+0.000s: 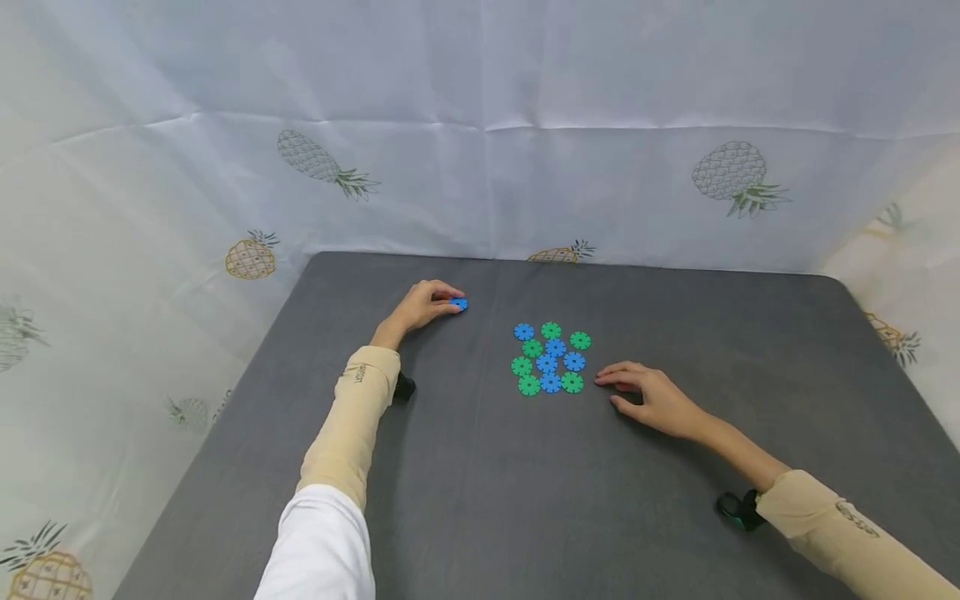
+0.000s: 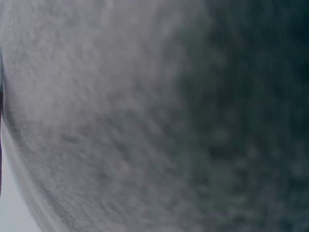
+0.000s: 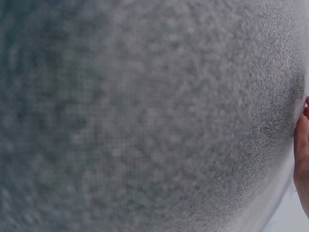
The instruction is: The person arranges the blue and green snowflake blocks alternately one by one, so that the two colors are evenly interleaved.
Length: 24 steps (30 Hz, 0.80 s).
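Observation:
In the head view my left hand (image 1: pixel 422 307) pinches a blue notched disc (image 1: pixel 460 304) between thumb and fingers, low over the far left part of the table. To its right lies a loose cluster of flat notched discs, among them a blue disc (image 1: pixel 551 382) and a green disc (image 1: pixel 572 382). My right hand (image 1: pixel 658 402) rests just right of this cluster, its fingers relaxed and holding nothing. The right wrist view catches only the edge of the right hand (image 3: pixel 301 159). In the left wrist view the disc cannot be seen; mostly blurred grey cloth shows.
A dark grey cloth covers the table (image 1: pixel 480 500). Behind and to the left hangs a pale curtain (image 1: pixel 480 183) printed with pineapples. Both forearms wear beige sleeves, and a black wrist camera (image 1: pixel 741 509) sits under the right one.

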Each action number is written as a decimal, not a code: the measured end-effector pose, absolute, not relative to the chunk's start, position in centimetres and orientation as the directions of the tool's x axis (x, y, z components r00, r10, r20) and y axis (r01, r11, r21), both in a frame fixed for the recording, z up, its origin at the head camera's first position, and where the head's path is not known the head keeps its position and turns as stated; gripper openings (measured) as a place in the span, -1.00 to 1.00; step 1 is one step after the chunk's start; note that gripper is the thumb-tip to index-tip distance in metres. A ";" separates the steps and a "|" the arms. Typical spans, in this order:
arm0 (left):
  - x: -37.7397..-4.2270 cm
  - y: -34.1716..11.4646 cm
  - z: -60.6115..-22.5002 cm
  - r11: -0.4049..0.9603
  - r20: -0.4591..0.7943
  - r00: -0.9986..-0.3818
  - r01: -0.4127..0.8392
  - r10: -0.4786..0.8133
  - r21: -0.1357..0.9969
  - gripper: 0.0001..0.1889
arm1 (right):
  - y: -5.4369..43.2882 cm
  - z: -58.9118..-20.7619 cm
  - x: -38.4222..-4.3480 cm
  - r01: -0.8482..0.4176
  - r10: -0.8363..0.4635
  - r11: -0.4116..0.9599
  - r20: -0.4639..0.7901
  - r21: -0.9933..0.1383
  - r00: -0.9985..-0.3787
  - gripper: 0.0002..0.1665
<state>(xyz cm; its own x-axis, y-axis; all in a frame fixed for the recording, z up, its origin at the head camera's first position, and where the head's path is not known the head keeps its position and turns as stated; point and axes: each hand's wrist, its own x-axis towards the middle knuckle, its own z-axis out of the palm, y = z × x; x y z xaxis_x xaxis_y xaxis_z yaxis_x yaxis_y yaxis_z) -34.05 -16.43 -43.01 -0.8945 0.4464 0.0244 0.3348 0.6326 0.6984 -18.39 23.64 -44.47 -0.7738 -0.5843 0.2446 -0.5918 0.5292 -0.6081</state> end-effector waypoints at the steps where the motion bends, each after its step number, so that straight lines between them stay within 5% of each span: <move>1: -34.1 -16.5 -43.0 0.623 0.038 -0.889 0.350 0.457 0.700 -0.66 | 23.7 -44.4 -18.4 -0.594 -0.586 0.529 0.245 -0.606 -0.772 -0.64; 7: -34.9 -16.5 -43.5 0.535 0.126 -0.850 0.430 0.512 0.727 -0.68 | 24.1 -44.4 -18.6 -0.599 -0.574 0.539 0.262 -0.592 -0.776 -0.64; 24: -34.9 -16.1 -43.0 0.688 0.024 -0.911 0.329 0.412 0.647 -0.69 | 23.9 -44.8 -18.3 -0.580 -0.585 0.504 0.241 -0.640 -0.774 -0.65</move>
<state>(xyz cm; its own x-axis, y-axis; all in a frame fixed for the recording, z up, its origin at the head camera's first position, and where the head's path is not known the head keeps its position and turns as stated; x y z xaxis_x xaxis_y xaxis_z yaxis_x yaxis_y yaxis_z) -34.85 -16.13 -43.04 -0.9107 0.4123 0.0244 0.3286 0.6877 0.6474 -18.33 23.88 -44.80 -0.7742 -0.5853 0.2408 -0.5800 0.5040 -0.6400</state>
